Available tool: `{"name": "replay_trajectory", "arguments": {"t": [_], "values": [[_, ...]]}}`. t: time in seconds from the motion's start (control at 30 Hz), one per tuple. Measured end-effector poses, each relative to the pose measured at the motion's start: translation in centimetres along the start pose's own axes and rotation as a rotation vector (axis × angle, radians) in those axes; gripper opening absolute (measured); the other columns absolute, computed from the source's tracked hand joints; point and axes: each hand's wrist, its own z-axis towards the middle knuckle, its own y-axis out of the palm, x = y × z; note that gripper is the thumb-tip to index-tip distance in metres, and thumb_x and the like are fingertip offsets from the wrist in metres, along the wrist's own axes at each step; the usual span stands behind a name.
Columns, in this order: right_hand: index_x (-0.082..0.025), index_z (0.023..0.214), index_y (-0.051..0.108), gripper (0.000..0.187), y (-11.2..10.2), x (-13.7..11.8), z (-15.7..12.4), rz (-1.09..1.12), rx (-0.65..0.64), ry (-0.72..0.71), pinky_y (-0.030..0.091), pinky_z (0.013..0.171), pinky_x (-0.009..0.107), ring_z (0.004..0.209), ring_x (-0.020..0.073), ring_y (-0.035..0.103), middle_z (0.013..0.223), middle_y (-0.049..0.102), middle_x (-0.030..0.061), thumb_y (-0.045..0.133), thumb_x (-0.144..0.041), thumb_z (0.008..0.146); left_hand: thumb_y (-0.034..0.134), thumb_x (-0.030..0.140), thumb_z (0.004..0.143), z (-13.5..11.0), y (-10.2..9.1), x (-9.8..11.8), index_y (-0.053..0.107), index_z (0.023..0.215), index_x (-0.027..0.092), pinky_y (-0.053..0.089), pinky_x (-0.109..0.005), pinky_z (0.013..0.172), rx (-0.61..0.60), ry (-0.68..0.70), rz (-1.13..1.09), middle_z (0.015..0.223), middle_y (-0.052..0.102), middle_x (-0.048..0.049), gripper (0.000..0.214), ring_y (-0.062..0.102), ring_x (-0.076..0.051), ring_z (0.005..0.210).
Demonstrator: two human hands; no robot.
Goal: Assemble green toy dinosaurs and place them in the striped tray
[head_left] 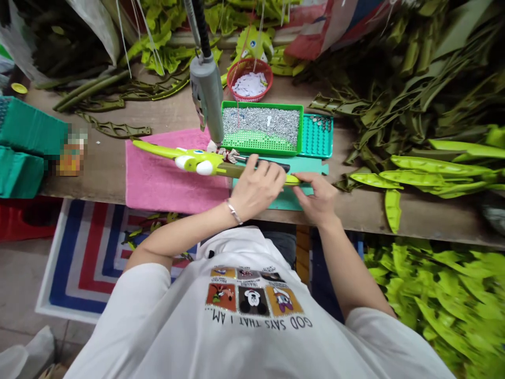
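Observation:
A long, curved plastic toy piece (158, 150), lime green and olive with white rounded parts, lies across a pink towel (177, 192) and a teal mat (294, 197). My left hand (258, 187) is closed over its olive middle, beside a thin black rod (279, 165). At the right end, my right hand (319, 197) pinches the lime tip between thumb and fingers. Above the piece hangs a grey electric screwdriver (209, 97), its wrapped tip close to the toy's upper edge. My left palm hides part of the olive section.
Behind the work stand a green tray (302, 126) of small screws, a teal tray (326, 150) and a red basket (232, 87). Olive plastic parts (398, 108) crowd the right, with lime shells (437, 163) near the edge. Teal boxes (27, 137) sit at left.

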Motion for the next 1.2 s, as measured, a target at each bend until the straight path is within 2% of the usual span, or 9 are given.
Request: {"name": "replay_trajectory", "arguments": {"t": [0.17, 0.37, 0.57, 0.67, 0.8, 0.87, 0.97, 1.07, 1.2], "values": [[-0.023, 0.096, 0.069, 0.013, 0.6, -0.4, 0.2, 0.029, 0.090, -0.030, 0.062, 0.087, 0.043, 0.096, 0.0246, 0.075, 0.104, 0.078, 0.0101, 0.063, -0.032, 0.089, 0.021, 0.012, 0.103, 2.3, 1.4, 1.7, 0.064, 0.116, 0.011, 0.041, -0.047, 0.096, -0.062, 0.090, -0.094, 0.097, 0.066, -0.0124, 0.045, 0.060, -0.026, 0.094], [-0.023, 0.094, 0.069, 0.010, 0.9, -0.3, -0.7, -0.013, 0.099, -0.076, 0.063, 0.081, 0.040, 0.090, 0.0241, 0.077, 0.099, 0.080, 0.0088, 0.062, -0.027, 0.090, 0.020, 0.015, 0.104, 1.5, 2.8, 1.8, 0.064, 0.113, 0.008, 0.042, -0.041, 0.086, -0.011, 0.091, -0.078, 0.090, 0.067, -0.0130, 0.045, 0.062, -0.024, 0.088], [-0.024, 0.100, 0.067, 0.014, 1.1, -1.0, -1.7, -0.057, 0.082, -0.117, 0.062, 0.080, 0.040, 0.091, 0.0240, 0.076, 0.101, 0.079, 0.0077, 0.064, -0.022, 0.086, 0.027, 0.013, 0.103, -1.8, 2.8, 3.2, 0.054, 0.138, 0.006, 0.043, -0.046, 0.103, 0.002, 0.039, -0.079, 0.129, 0.066, -0.0190, 0.045, 0.062, -0.027, 0.116], [-0.025, 0.109, 0.069, 0.030, 0.9, -1.2, -2.1, -0.028, 0.035, -0.190, 0.061, 0.084, 0.042, 0.096, 0.0243, 0.075, 0.107, 0.079, 0.0064, 0.061, -0.012, 0.084, 0.034, 0.010, 0.098, -5.5, 1.2, 1.6, 0.043, 0.149, 0.009, 0.033, -0.051, 0.116, -0.039, -0.047, -0.101, 0.152, 0.050, -0.0181, 0.052, 0.044, -0.029, 0.142], [-0.027, 0.120, 0.070, 0.047, 0.9, -1.3, -2.4, -0.050, -0.066, -0.170, 0.056, 0.090, 0.049, 0.099, 0.0279, 0.070, 0.111, 0.078, 0.0060, 0.061, -0.009, 0.078, 0.051, 0.011, 0.080, -11.3, -0.3, -4.3, 0.028, 0.155, 0.002, 0.021, -0.062, 0.120, -0.189, -0.362, -0.137, 0.159, 0.037, -0.0258, 0.079, 0.027, -0.039, 0.151], [-0.028, 0.120, 0.072, 0.049, 1.0, -1.5, -2.2, -0.068, -0.104, -0.150, 0.053, 0.091, 0.052, 0.097, 0.0289, 0.067, 0.106, 0.078, 0.0055, 0.062, -0.010, 0.075, 0.052, 0.013, 0.077, -13.4, -0.1, -7.7, 0.025, 0.155, 0.000, 0.021, -0.067, 0.119, -0.276, -0.439, -0.157, 0.156, 0.039, -0.0281, 0.084, 0.030, -0.042, 0.149], [-0.027, 0.113, 0.074, 0.047, 0.6, -1.7, -1.5, -0.078, -0.112, -0.156, 0.052, 0.088, 0.050, 0.091, 0.0276, 0.064, 0.095, 0.077, 0.0045, 0.061, -0.009, 0.072, 0.048, 0.010, 0.078, -14.7, 0.7, -11.0, 0.033, 0.153, 0.007, 0.021, -0.069, 0.118, -0.332, -0.393, -0.196, 0.146, 0.054, -0.0230, 0.077, 0.047, -0.036, 0.139], [-0.026, 0.110, 0.074, 0.047, -0.9, -1.0, -0.1, -0.104, -0.064, -0.171, 0.052, 0.085, 0.048, 0.089, 0.0268, 0.065, 0.094, 0.076, 0.0044, 0.058, -0.006, 0.071, 0.051, 0.016, 0.088, -13.9, 0.9, -11.4, 0.039, 0.151, 0.014, 0.020, -0.068, 0.118, -0.255, -0.316, -0.188, 0.127, 0.067, -0.0168, 0.065, 0.062, -0.031, 0.119], [-0.029, 0.111, 0.072, 0.053, -4.1, 2.2, 1.6, -0.161, -0.048, -0.199, 0.053, 0.085, 0.051, 0.091, 0.0299, 0.068, 0.096, 0.077, 0.0051, 0.052, -0.002, 0.070, 0.062, 0.022, 0.091, -11.0, 1.0, -8.3, 0.042, 0.151, 0.019, 0.026, -0.065, 0.116, -0.182, -0.213, -0.146, 0.115, 0.070, -0.0131, 0.063, 0.064, -0.028, 0.110]]}}
